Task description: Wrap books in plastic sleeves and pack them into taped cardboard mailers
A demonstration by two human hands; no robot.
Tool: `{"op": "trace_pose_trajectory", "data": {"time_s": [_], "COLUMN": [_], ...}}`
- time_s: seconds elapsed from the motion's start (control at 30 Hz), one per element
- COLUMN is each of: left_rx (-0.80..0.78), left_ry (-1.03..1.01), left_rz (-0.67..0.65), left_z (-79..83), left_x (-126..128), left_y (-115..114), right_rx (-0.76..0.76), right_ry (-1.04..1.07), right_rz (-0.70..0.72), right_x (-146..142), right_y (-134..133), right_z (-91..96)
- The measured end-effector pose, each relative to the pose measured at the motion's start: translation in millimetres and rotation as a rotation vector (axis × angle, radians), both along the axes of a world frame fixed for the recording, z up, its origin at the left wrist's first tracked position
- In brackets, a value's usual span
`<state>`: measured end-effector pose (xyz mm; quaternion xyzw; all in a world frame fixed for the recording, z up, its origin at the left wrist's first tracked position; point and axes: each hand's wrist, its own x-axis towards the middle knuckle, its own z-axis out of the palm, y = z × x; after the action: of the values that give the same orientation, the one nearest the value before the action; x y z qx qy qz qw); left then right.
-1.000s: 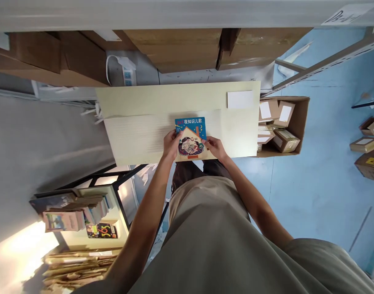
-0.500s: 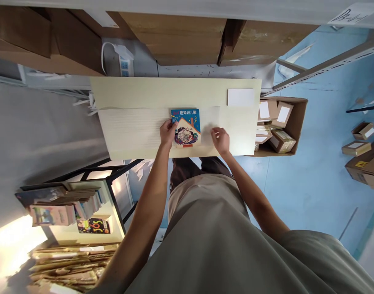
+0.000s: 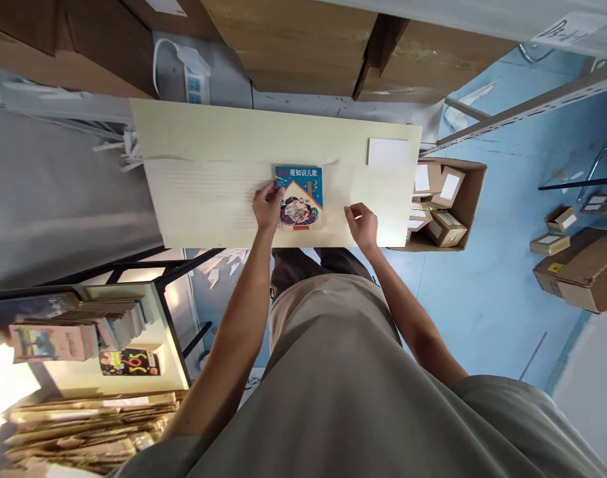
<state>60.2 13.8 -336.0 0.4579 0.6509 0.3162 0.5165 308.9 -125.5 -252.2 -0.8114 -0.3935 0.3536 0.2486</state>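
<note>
A small blue picture book [image 3: 299, 196] with a house drawing on its cover lies flat on a pale yellow table [image 3: 218, 139], on top of a thin clear or white sheet [image 3: 203, 199]. My left hand [image 3: 267, 206] rests on the book's left edge, fingers curled on it. My right hand [image 3: 363, 224] is on the table to the right of the book, apart from it, fingers pinched at the edge of the sheet. A white card [image 3: 389, 152] lies at the table's far right corner.
An open cardboard box [image 3: 470, 199] of small labelled packages stands right of the table. Large cartons [image 3: 288, 40] and a power strip [image 3: 192, 73] are behind it. A shelf with stacked books [image 3: 79, 332] is at lower left. More boxes [image 3: 576, 265] sit on the blue floor.
My right hand let go of the book's right edge and moved right to the sheet's edge. My left hand stayed on the book. The view shifted slightly.
</note>
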Motion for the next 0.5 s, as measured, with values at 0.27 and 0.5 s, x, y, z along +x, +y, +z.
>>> {"op": "trace_pose_trajectory", "data": {"time_s": [0.27,0.5], "left_rx": [0.107,0.082], "left_ry": [0.239,0.382], "left_rz": [-0.127,-0.099], "left_z": [12.4,6.2], "left_x": [8,28], "left_y": [-40,-44], "right_rx": [-0.081,-0.248], "right_ry": [-0.002,0.014], "right_rz": [0.32,0.429], "right_x": [-92,-97], "right_y": [56,75], "right_z": [3.5,-18.7]}}
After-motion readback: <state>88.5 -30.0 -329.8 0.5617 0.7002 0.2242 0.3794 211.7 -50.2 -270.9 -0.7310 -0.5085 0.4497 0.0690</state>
